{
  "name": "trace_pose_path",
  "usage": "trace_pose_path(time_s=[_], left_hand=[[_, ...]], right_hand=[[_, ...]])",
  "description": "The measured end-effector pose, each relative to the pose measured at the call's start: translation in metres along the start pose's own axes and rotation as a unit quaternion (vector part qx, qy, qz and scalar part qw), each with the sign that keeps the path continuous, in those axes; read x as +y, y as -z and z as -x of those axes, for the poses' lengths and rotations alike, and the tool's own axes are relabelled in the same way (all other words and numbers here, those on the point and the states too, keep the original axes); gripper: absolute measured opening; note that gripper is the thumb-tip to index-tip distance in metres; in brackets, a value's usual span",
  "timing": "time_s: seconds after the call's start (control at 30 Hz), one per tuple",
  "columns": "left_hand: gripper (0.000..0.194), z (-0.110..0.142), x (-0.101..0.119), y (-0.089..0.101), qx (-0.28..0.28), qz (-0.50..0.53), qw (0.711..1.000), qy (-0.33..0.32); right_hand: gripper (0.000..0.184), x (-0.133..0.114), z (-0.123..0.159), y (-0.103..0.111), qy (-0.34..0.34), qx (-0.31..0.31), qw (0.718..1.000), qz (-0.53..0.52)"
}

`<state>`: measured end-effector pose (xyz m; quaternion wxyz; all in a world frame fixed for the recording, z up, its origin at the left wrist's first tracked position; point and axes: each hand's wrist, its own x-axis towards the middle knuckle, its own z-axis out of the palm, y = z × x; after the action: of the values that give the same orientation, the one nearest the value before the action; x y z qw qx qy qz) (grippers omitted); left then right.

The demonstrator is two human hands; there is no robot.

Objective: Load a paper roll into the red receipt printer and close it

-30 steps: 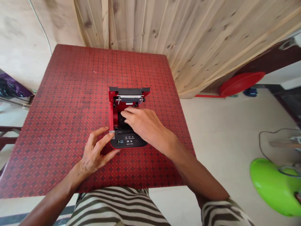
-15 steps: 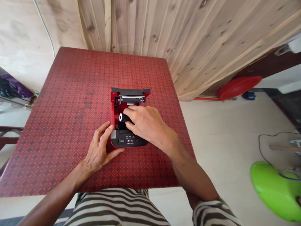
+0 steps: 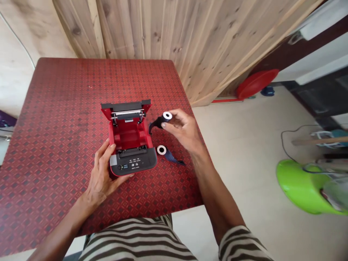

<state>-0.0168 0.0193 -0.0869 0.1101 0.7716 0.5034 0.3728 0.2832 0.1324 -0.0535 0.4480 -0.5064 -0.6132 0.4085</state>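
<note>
A small red and black label printer [image 3: 136, 161] sits on the table with its lid raised, its red inner bay showing with no roll inside. My left hand [image 3: 102, 174] grips its near left corner, fingers along the side and thumb at the front edge. To the right of the printer, my right hand [image 3: 185, 128] pinches a dark ribbon roll [image 3: 167, 116] with a white core, held above the table. A loose strip of black ribbon hangs from it towards the printer's side. Below, a second ribbon roll [image 3: 162, 150] lies against the printer's right side, its blue-black tail stretched out rightward.
The red patterned table [image 3: 62, 108] carries the printer. Behind it rises a wooden plank wall [image 3: 152, 32]. On the floor to the right are a green plastic stool-like object [image 3: 296, 185], a cable and a red round basin-like thing [image 3: 257, 83].
My right hand has lifted the ribbon roll out of the printer's bay and moved right. The second roll now shows on the table. My left hand stays on the printer; the view has shifted.
</note>
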Motion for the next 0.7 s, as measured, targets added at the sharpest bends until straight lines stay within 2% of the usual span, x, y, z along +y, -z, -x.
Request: trace_pose_path(time_s=[0.1,0.17,0.23,0.33,0.4,0.47,0.53,0.57,0.7], left_hand=[[0.096,-0.003,0.001,0.003,-0.003,0.0,1.0,-0.005],[0.094,-0.004,0.001,0.006,-0.003,-0.001,1.0,-0.01],[0.093,-0.004,0.0,0.008,-0.006,-0.003,1.0,-0.012],[0.093,-0.004,-0.002,0.01,-0.011,-0.006,1.0,-0.011],[0.092,-0.004,-0.004,0.01,-0.014,-0.008,1.0,-0.014],[0.092,-0.004,-0.006,0.01,-0.014,-0.011,1.0,-0.022],[0.093,-0.004,-0.008,0.01,-0.013,-0.015,0.999,-0.026],[0.094,-0.004,-0.008,0.01,-0.014,-0.017,0.999,-0.027],[0.096,-0.004,-0.01,0.008,-0.013,-0.021,0.999,-0.033]], right_hand=[[0.026,0.017,0.003,-0.015,-0.025,-0.057,0.997,0.04],[0.025,0.019,0.006,-0.02,-0.027,-0.091,0.992,0.079],[0.025,0.018,0.009,-0.021,-0.025,-0.101,0.99,0.098],[0.038,0.018,0.014,-0.014,-0.03,-0.102,0.991,0.084],[0.044,0.018,0.021,-0.004,-0.036,-0.078,0.993,0.079],[0.033,0.019,0.033,0.009,-0.042,-0.058,0.992,0.101],[0.021,0.016,0.046,0.02,-0.055,-0.08,0.986,0.135],[0.022,0.013,0.053,0.024,-0.063,-0.104,0.982,0.146],[0.043,0.003,0.069,0.021,-0.071,-0.161,0.974,0.144]])
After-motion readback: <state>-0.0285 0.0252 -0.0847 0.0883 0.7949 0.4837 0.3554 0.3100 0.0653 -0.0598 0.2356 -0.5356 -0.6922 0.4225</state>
